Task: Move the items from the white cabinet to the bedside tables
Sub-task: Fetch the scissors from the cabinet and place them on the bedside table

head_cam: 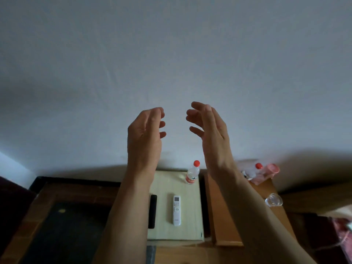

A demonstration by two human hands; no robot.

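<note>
My left hand [145, 130] and my right hand [209, 128] are raised in front of the wall, palms facing each other, fingers loosely curled, holding nothing. Below them is the pale cabinet top [190, 231]. On it lie a white remote [176, 210] and a black remote [152, 211], partly hidden by my left forearm. A clear water bottle with a red cap [192, 173] stands at its back right corner. To the right is a brown wooden bedside table [226, 221].
On the brown table stand another red-capped bottle [255, 171], a pink bottle [266, 174] and a clear glass [274, 200]. A dark surface [64, 235] with a wooden frame lies at the left. A plain white wall [171, 54] fills the upper view.
</note>
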